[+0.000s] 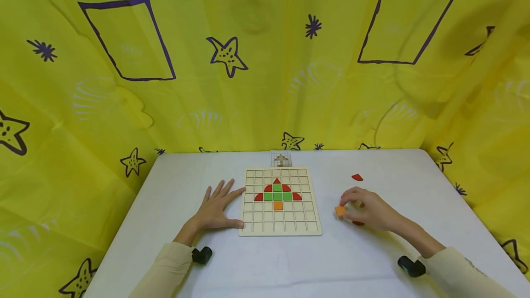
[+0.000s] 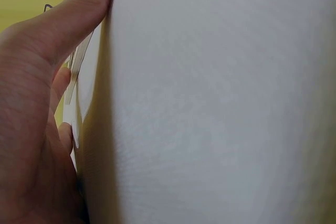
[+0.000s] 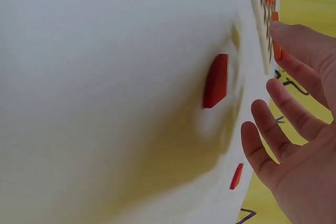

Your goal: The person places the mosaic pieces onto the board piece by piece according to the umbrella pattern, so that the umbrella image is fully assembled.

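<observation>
My left hand (image 1: 215,209) lies spread on the table, thumb and index finger touching the left edge of a wooden grid board (image 1: 258,229). Set in the board's squares are green square tiles (image 1: 277,196), red quarter-round tiles (image 1: 296,196), a red triangle tile (image 1: 277,180) and one orange square tile (image 1: 278,205). To the right of the board, my right hand (image 1: 368,208) pinches another orange square tile (image 1: 340,211) between thumb and index finger, held above the table. In the right wrist view its other fingers are spread apart. A red quarter-round tile (image 3: 216,82) lies beneath this hand.
Another red quarter-round tile (image 1: 357,177) lies farther back on the white table (image 1: 290,266). A small pattern card (image 1: 281,158) sits just behind the board. Yellow patterned cloth (image 1: 265,82) hangs at the back and sides. Each wrist wears a black camera (image 1: 202,255).
</observation>
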Demonstrator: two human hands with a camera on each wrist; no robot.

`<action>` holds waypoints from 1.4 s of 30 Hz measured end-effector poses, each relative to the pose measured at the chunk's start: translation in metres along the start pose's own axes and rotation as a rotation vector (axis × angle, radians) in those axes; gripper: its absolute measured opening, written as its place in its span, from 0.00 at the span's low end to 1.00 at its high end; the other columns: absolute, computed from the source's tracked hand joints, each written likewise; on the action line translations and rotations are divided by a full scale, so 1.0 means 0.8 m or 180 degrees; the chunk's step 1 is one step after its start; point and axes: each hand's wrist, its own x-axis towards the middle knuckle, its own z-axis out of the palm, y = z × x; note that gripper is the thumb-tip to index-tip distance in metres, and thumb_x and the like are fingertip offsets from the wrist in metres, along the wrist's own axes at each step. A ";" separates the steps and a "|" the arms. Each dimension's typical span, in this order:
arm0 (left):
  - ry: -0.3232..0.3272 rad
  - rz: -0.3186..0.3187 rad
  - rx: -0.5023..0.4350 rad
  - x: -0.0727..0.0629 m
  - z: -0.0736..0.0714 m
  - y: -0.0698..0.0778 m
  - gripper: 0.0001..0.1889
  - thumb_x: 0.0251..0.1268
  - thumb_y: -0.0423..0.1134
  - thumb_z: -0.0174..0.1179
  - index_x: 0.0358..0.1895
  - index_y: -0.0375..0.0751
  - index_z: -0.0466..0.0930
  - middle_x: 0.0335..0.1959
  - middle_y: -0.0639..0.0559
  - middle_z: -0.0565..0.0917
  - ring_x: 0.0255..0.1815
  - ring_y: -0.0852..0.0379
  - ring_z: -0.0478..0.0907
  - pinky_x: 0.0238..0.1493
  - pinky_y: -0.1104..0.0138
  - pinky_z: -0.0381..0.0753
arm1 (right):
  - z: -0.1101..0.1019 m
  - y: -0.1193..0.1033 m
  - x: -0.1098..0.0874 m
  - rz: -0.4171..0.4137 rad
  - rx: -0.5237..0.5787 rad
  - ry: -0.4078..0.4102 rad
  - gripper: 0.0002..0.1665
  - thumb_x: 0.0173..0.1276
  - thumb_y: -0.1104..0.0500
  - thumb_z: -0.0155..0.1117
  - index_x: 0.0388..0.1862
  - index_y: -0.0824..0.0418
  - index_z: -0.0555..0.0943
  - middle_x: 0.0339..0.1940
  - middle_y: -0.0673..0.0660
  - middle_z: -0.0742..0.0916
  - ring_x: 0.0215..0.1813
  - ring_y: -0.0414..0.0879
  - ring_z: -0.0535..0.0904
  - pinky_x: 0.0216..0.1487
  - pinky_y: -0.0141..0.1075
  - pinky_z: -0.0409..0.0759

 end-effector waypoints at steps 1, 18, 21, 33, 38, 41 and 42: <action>-0.0003 -0.0005 0.0012 0.000 0.000 0.000 0.56 0.47 0.72 0.72 0.81 0.56 0.61 0.85 0.41 0.48 0.84 0.34 0.37 0.75 0.31 0.32 | -0.001 -0.003 0.002 -0.0005 0.0015 0.0027 0.11 0.62 0.59 0.79 0.40 0.48 0.86 0.48 0.47 0.86 0.51 0.48 0.80 0.48 0.42 0.82; 0.0053 0.0035 -0.0014 0.000 0.004 -0.002 0.55 0.47 0.71 0.72 0.81 0.57 0.62 0.85 0.41 0.49 0.84 0.34 0.37 0.75 0.31 0.31 | 0.006 -0.034 0.037 -0.0177 0.0179 0.0135 0.13 0.60 0.59 0.80 0.41 0.49 0.87 0.50 0.49 0.86 0.53 0.48 0.80 0.45 0.46 0.83; 0.0044 0.0035 -0.0008 0.000 0.003 -0.001 0.55 0.48 0.71 0.72 0.80 0.56 0.62 0.84 0.40 0.50 0.84 0.33 0.38 0.75 0.30 0.32 | 0.010 -0.039 0.045 -0.0198 0.0206 0.0122 0.12 0.61 0.59 0.80 0.42 0.49 0.87 0.51 0.51 0.86 0.54 0.50 0.80 0.45 0.44 0.83; 0.0051 0.0058 -0.0010 0.000 0.002 -0.001 0.55 0.48 0.71 0.72 0.80 0.55 0.62 0.84 0.40 0.50 0.84 0.32 0.38 0.75 0.30 0.33 | 0.038 -0.067 0.077 -0.0231 0.0408 0.0060 0.13 0.61 0.59 0.80 0.43 0.51 0.87 0.53 0.53 0.86 0.57 0.53 0.80 0.48 0.50 0.82; 0.0049 0.0058 -0.0022 0.000 0.001 -0.001 0.55 0.48 0.70 0.72 0.80 0.55 0.62 0.84 0.40 0.50 0.84 0.32 0.39 0.75 0.30 0.32 | 0.054 -0.081 0.089 -0.0181 0.0537 0.0003 0.12 0.61 0.58 0.80 0.43 0.53 0.88 0.53 0.53 0.85 0.58 0.54 0.79 0.50 0.54 0.82; 0.0036 0.0049 -0.0027 0.001 0.000 0.000 0.55 0.48 0.70 0.72 0.80 0.55 0.62 0.84 0.40 0.49 0.84 0.33 0.38 0.75 0.30 0.32 | 0.064 -0.087 0.095 -0.0176 0.0605 -0.0034 0.12 0.62 0.57 0.79 0.43 0.54 0.88 0.53 0.54 0.85 0.58 0.55 0.79 0.52 0.55 0.82; 0.0035 0.0046 -0.0035 0.001 0.000 0.000 0.55 0.48 0.71 0.72 0.80 0.55 0.62 0.84 0.40 0.49 0.84 0.33 0.38 0.75 0.30 0.32 | 0.067 -0.088 0.097 -0.0175 0.0618 -0.0044 0.11 0.62 0.57 0.79 0.43 0.55 0.88 0.53 0.54 0.85 0.59 0.55 0.78 0.53 0.55 0.83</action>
